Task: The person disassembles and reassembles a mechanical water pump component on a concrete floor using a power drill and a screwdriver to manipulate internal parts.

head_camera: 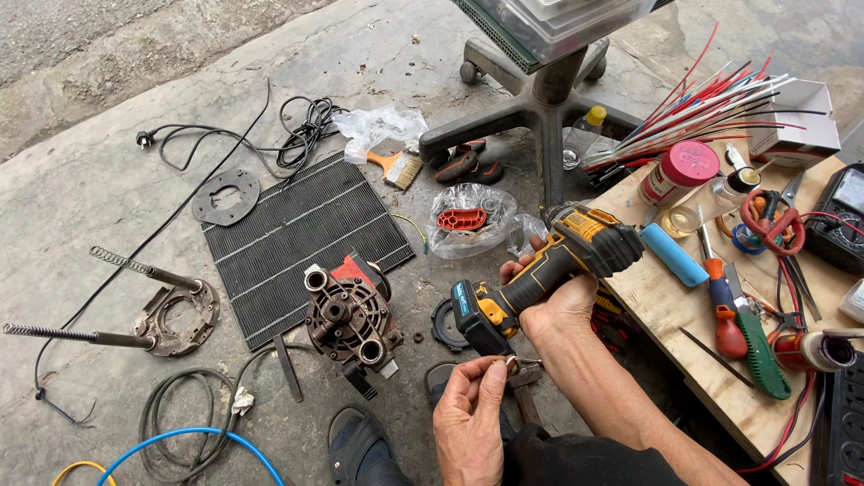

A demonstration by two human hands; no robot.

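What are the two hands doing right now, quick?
Left hand: closed, fingers pinching a small metal ring.
Right hand: closed around the handle of the yellow and black cordless power tool.

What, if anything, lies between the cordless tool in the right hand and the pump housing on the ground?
Nothing visible. The right hand holds the yellow-black cordless tool in the air; the pump housing sits to its left on bare concrete. The left hand pinches a small ring below.
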